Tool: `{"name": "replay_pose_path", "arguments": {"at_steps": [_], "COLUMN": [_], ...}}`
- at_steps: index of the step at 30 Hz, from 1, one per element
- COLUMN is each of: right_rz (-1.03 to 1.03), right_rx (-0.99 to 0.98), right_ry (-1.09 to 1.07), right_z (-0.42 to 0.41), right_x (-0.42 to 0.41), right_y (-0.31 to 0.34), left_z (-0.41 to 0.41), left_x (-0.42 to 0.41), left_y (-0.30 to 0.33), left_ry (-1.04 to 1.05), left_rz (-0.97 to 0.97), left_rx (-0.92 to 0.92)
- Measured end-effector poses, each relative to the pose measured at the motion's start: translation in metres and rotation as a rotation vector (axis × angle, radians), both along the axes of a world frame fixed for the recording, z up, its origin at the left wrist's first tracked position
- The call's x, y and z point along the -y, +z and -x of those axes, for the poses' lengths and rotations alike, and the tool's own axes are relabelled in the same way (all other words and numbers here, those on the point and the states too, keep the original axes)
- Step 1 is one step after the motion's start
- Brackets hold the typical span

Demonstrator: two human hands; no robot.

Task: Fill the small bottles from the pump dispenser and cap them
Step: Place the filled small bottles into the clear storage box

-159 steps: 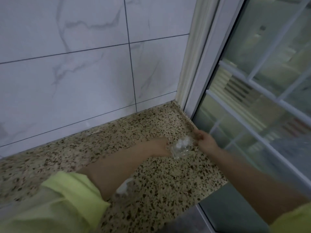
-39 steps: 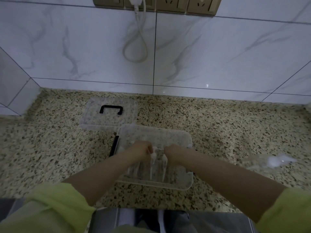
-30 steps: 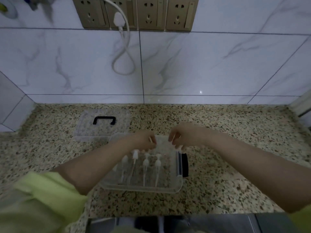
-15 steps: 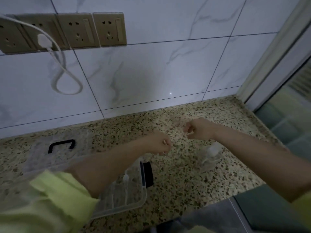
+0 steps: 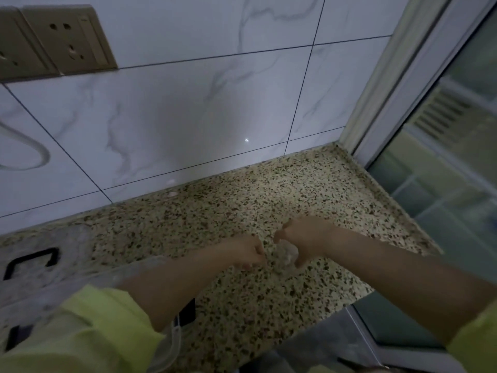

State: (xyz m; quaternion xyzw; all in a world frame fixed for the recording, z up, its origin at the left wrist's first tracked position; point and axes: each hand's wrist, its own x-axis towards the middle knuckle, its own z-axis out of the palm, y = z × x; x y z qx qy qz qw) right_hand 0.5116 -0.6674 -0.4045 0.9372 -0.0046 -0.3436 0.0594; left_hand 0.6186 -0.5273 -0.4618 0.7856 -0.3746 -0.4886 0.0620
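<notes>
A small crumpled clear plastic bag (image 5: 285,256) with whitish pieces inside lies on the speckled counter (image 5: 269,200). My right hand (image 5: 304,238) is over it, thumb and fingers curled round its top. My left hand (image 5: 248,251) is a tight fist just left of the bag, knuckles touching its edge; anything inside the fist is hidden. The clear storage box (image 5: 174,337) that held the small pump bottles is mostly hidden under my left forearm, with only its black latch (image 5: 187,313) showing. No pump dispenser is in view.
The box's clear lid (image 5: 61,262) with a black handle lies at the left. Wall sockets (image 5: 70,36) and a white cable loop (image 5: 40,154) are on the tiled wall. A window frame (image 5: 390,103) bounds the counter at the right; the counter's front edge runs just below my arms.
My view has swung right, off the box. Both hands left the box and moved to the bag; my right hand dropped onto it, and my left fist closed in beside it.
</notes>
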Motion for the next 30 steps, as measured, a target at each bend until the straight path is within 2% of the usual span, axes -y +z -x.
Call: {"name": "replay_pose_path", "arguments": {"at_steps": [6, 10, 13, 17, 22, 25, 30], "right_rz": [-0.009, -0.099, -0.177, -0.302, -0.55, -0.659, -0.793], "right_rx": [0.005, 0.126, 0.247, 0.395, 0.553, 0.605, 0.617], "right_ry": [0.006, -0.058, -0.096, -0.109, -0.132, -0.099, -0.046], "right_z": [-0.011, -0.019, -0.027, -0.039, -0.056, -0.067, -0.089], "right_x": [0.01, 0.019, 0.021, 0.019, 0.008, 0.0, -0.03], "right_y": [-0.003, 0.003, 0.013, 0.032, 0.054, 0.06, 0.062], "left_z": [-0.001, 0.0, -0.009, -0.024, -0.036, -0.047, -0.063], "left_x": [0.003, -0.003, -0.013, -0.027, -0.053, -0.076, -0.129], "left_y": [0.0, -0.006, -0.008, 0.009, 0.034, 0.045, 0.061], "left_ry": [0.066, 0.196, 0.289, 0.276, 0.379, 0.399, 0.437], "left_rz": [-0.015, 0.036, 0.198, 0.29, 0.498, 0.597, 0.66], "left_rx": [-0.052, -0.066, 0.081, 0.268, 0.348, 0.462, 0.517]}}
